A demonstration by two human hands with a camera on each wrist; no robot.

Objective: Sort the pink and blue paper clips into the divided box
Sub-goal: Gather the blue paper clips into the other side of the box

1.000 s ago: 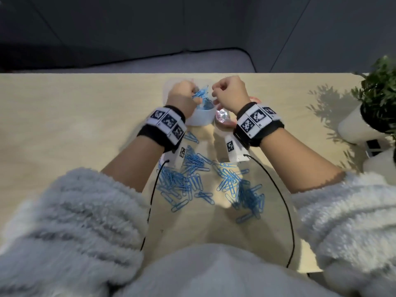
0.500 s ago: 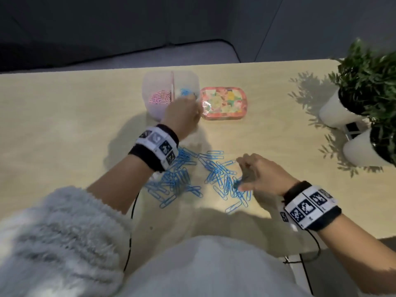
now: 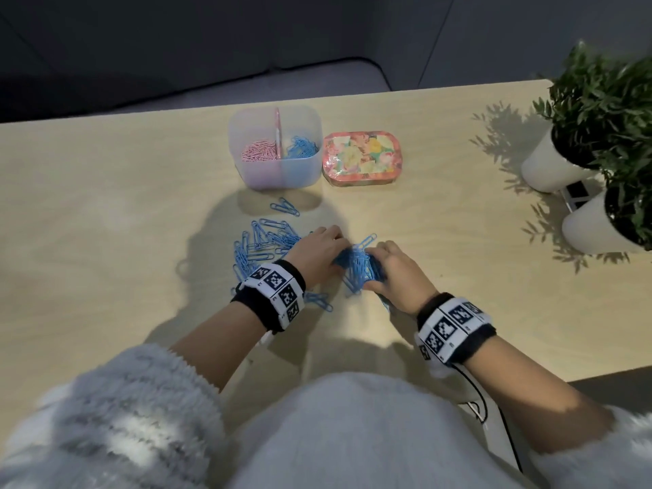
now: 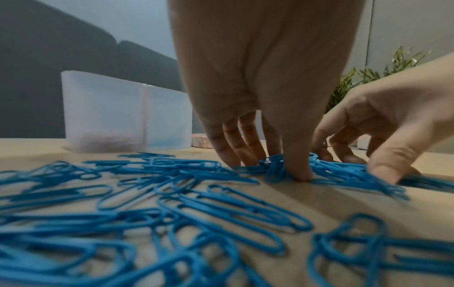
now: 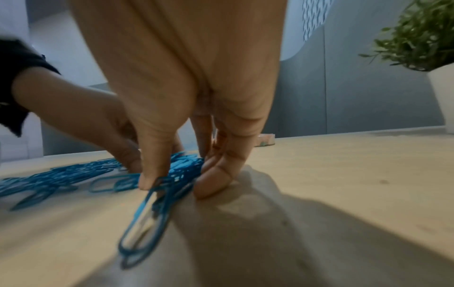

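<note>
The translucent divided box [image 3: 278,172] stands at the back of the table, with pink paper clips [image 3: 258,152] in its left half and blue paper clips [image 3: 302,147] in its right half. Loose blue clips [image 3: 263,241] lie scattered in front of it. My left hand [image 3: 319,254] and right hand [image 3: 390,268] meet over a heaped bunch of blue clips [image 3: 358,266]. In the left wrist view my left hand [image 4: 272,167] pinches the heap between thumb and fingers. In the right wrist view my right hand [image 5: 180,180] pinches the same bunch [image 5: 181,170], and a few clips dangle below its thumb.
A floral tin [image 3: 361,158] sits right beside the box. Two white-potted plants [image 3: 578,135] [image 3: 621,213] stand at the table's right edge. A dark sofa lies beyond the far edge. Cables run from my wrists toward my body.
Both hands were at the box a second ago. The right hand dropped to the clip pile first, then the left came back from the box; both now squeeze one bunch together.
</note>
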